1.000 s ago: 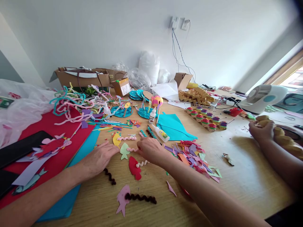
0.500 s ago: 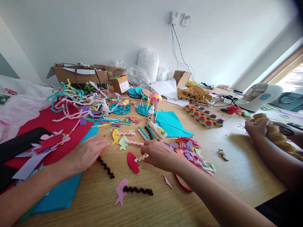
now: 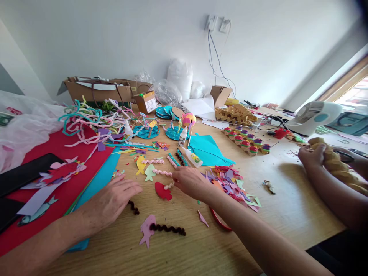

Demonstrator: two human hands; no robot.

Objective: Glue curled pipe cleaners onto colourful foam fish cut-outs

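Left hand [image 3: 116,195]: palm down over the bench [image 3: 201,253], fingers stretched out. It covers the upper end of a short brown twist [image 3: 133,207]; can't tell if the left grip is pinching anything.

Right hand [image 3: 195,184]: fingers bunched, tips at the free ends of the pink twist [image 3: 161,173] and the cream twist [image 3: 169,186]. Tips hidden, so can't tell if the right grip is clamped on either.

Paper fish lie between and near the hands: green fish [image 3: 150,173] with the pink twist, red fish [image 3: 163,191] below it with the cream one. Yellow fish [image 3: 140,165] sits beyond the green. Mauve fish [image 3: 148,230] is nearest the wearer, dark brown twist [image 3: 169,229] running right from it.

Glue bottle [image 3: 194,158] on its side beyond the right hand, paper scraps [image 3: 230,186] to its right. Far right: a co-worker's hand [image 3: 312,157] on a carton piece [image 3: 339,168].
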